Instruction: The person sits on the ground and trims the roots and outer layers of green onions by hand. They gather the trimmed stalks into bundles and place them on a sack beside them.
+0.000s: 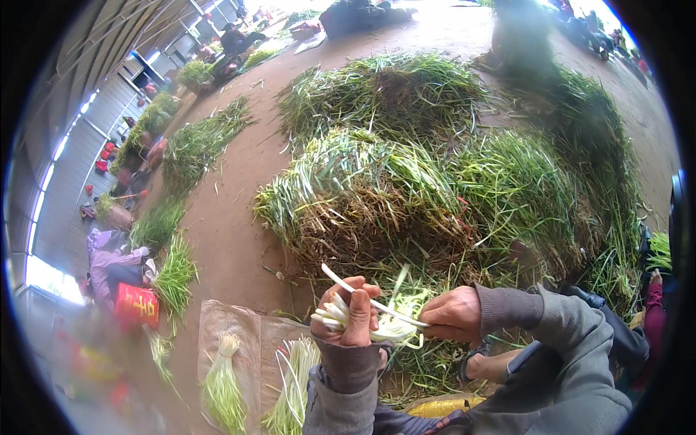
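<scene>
My left hand (350, 315) is closed around a small bunch of white stalk ends (333, 312). One longer white stalk (375, 304) runs from between its thumb and fingers across to my right hand (452, 314), whose fingertips pinch the stalk's other end. Pale trimmed leaves (399, 326) lie behind and between the hands. Beyond them rises a large heap of green stalks with brown roots (353, 217). On a tan woven sheet (228, 315) at lower left lie a tied bundle of pale green stalks (225, 380) and a looser bundle (296, 380).
More green heaps stand at the far middle (380, 92) and right (598, 152). Bare brown floor (234, 217) runs along the left. A seated person (111, 261) is beside a red bag (137, 306). A yellow sack (440, 405) lies by my legs; a purple sleeve (654, 315) shows at right.
</scene>
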### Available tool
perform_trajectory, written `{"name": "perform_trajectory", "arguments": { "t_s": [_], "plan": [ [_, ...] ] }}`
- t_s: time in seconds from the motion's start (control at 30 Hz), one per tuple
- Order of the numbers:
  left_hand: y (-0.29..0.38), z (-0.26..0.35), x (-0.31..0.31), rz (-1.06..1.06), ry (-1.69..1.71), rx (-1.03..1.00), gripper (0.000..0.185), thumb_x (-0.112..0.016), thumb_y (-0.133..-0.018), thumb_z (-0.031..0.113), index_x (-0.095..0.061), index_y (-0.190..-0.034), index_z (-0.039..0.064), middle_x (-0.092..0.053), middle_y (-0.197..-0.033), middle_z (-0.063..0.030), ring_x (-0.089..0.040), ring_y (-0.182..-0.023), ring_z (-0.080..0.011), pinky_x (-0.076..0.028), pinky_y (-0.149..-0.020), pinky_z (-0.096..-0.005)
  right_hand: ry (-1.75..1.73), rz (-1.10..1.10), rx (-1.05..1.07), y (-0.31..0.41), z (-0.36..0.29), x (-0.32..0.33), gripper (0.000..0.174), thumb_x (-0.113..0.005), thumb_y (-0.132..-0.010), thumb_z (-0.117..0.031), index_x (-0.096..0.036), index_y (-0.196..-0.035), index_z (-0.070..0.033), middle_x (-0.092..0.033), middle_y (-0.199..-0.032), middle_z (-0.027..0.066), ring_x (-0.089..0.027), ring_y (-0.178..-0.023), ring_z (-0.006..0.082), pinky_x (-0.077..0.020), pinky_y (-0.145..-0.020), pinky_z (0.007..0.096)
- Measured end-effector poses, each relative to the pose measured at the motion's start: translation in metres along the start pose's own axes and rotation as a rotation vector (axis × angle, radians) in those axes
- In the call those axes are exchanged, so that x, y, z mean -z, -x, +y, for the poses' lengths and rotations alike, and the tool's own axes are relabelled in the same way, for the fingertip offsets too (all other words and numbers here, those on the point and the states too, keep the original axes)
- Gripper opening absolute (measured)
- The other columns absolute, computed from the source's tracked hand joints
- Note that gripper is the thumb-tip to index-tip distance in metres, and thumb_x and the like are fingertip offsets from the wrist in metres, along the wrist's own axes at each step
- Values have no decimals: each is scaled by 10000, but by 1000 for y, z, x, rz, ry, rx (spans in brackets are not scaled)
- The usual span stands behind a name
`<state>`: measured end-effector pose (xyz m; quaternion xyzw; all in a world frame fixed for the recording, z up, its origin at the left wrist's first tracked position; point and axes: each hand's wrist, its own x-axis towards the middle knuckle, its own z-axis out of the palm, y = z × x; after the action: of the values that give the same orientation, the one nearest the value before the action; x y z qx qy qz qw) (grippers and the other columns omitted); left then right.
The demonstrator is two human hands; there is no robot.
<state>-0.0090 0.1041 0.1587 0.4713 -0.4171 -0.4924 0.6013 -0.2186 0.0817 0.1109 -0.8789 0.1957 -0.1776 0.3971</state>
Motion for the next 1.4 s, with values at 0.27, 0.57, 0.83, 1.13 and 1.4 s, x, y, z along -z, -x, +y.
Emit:
{"name": "perform_trajectory", "arguments": {
  "t_s": [0.27,0.57,0.83,1.13,1.4],
  "plan": [
    [3,3,-3,-154,-268,-5,287,-636,-941,266,-608,-1054,3,-666,-745,-63,-639,-661,-110,-506,-586,-243,188,260,34,-2,-26,56,366,-655,-803,-122,-609,-1148,-8,-644,-1092,163,-650,-969,313,-559,-847,381],
    [-1,-7,-17,-427,-522,-530,207,-649,-881,145,-645,-1049,23,-668,-804,-122,-686,-753,-233,-531,-648,-318,60,112,230,-61,-55,53,638,-321,-979,-456,-265,-1497,-88,-373,-1420,304,-401,-1307,443,-343,-1094,516],
    [12,5,3,-343,-429,39,303,-712,-842,34,-638,-1132,-15,-659,-773,-50,-581,-683,-52,-472,-609,-200,-254,558,-616,-42,164,60,453,-446,-987,-277,-437,-1393,-78,-637,-1064,193,-682,-597,198,-588,-611,354],
    [17,4,21,-292,-524,-93,223,-688,-892,155,-602,-914,-49,-612,-752,-129,-544,-471,-102,-407,-428,-216,307,465,-1170,46,331,-82,464,-615,-848,-264,-558,-1278,-99,-505,-1310,185,-477,-1220,358,-421,-1011,432],
    [17,9,12,-296,-616,-38,187,-710,-869,142,-661,-963,-12,-642,-896,-117,-608,-740,-154,-472,-648,-245,106,349,-1021,19,337,-82,238,-602,-877,-234,-701,-1025,-77,-687,-885,143,-646,-695,256,-543,-735,435]
  ]
}}
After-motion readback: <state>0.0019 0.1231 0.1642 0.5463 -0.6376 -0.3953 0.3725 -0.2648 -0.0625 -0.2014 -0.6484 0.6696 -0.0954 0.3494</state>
